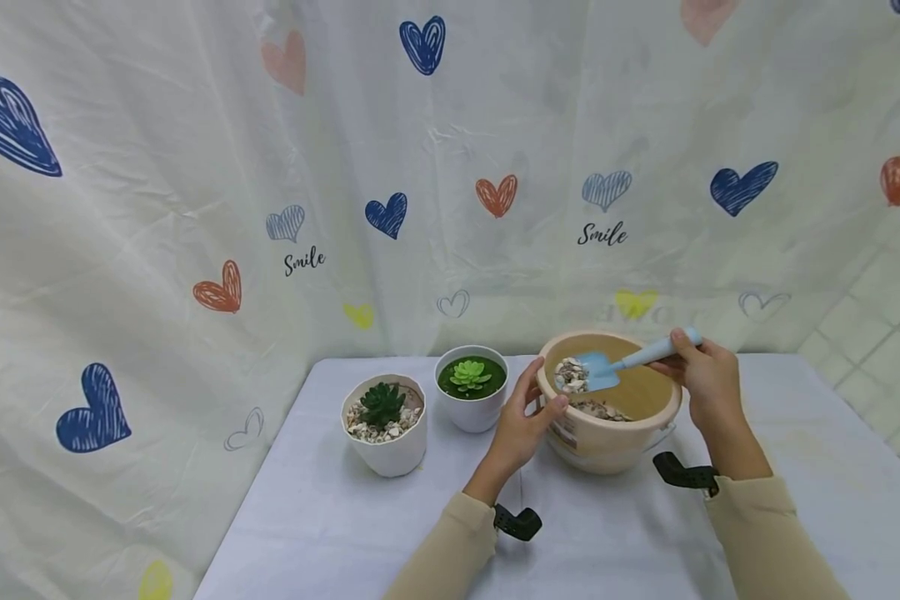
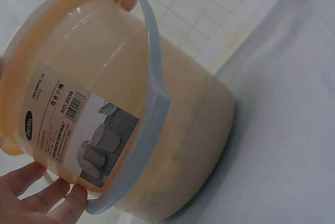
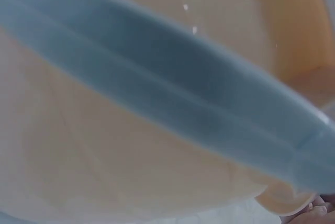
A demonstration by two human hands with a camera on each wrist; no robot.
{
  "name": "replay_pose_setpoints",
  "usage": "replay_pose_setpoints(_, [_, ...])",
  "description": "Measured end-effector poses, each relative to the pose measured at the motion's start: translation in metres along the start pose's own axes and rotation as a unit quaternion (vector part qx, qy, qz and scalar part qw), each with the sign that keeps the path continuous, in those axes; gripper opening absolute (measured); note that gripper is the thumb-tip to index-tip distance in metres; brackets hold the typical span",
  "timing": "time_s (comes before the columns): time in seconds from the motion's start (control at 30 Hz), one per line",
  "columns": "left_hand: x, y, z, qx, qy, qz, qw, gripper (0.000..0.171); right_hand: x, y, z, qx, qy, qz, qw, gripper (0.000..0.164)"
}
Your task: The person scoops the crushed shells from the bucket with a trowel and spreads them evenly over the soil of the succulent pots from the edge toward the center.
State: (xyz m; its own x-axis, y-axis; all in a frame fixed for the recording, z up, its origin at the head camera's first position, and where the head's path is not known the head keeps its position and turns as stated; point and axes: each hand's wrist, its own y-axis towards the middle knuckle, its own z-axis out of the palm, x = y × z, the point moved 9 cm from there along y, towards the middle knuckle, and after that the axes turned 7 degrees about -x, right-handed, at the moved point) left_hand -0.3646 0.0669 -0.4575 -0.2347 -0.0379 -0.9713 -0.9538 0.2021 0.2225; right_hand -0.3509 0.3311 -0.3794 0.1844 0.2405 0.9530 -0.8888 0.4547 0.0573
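My right hand (image 1: 708,383) grips the handle of a light-blue toy-like trowel (image 1: 637,357). White and brown pebbles (image 1: 571,376) lie on its blade, which is over the mouth of a beige plastic bucket (image 1: 607,446). My left hand (image 1: 521,421) holds the bucket at its left side, thumb near the rim. In the left wrist view, fingers (image 2: 47,200) rest against the bucket wall beside a printed label (image 2: 78,124) and the grey-blue bail handle (image 2: 152,103). More pebbles (image 1: 600,409) lie inside the bucket. The right wrist view is mostly filled by a blurred blue band (image 3: 172,88).
Left of the bucket stands a white pot (image 1: 393,454) with a dark green succulent (image 1: 382,404) among pebbles. Behind it, another white pot (image 1: 474,412) holds a light green succulent (image 1: 470,375). A heart-printed curtain (image 1: 450,125) hangs behind the white-covered table (image 1: 307,533).
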Motion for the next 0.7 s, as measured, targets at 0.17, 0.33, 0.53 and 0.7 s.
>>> replay_pose_setpoints(0.17, [0.001,-0.0017,-0.0013,-0.002,-0.002,0.003,1.0,0.072,-0.0032,-0.0014,-0.0003,-0.003,-0.018,0.0,1.0,0.022])
replay_pose_setpoints(0.33, [0.0017,-0.0024,-0.0004,-0.002,-0.005,0.003,1.0,0.07,-0.0037,-0.0024,-0.0019,-0.008,-0.018,0.004,1.0,0.025])
replay_pose_setpoints(0.53, [0.0017,-0.003,-0.0001,-0.004,0.002,0.003,1.0,0.069,-0.0047,-0.0021,-0.0028,-0.007,-0.016,0.009,1.0,0.022])
replay_pose_setpoints(0.7, [-0.0007,-0.0016,0.0001,-0.003,0.004,0.004,1.0,0.07,-0.0028,-0.0004,-0.0034,-0.008,0.001,0.007,1.0,0.02])
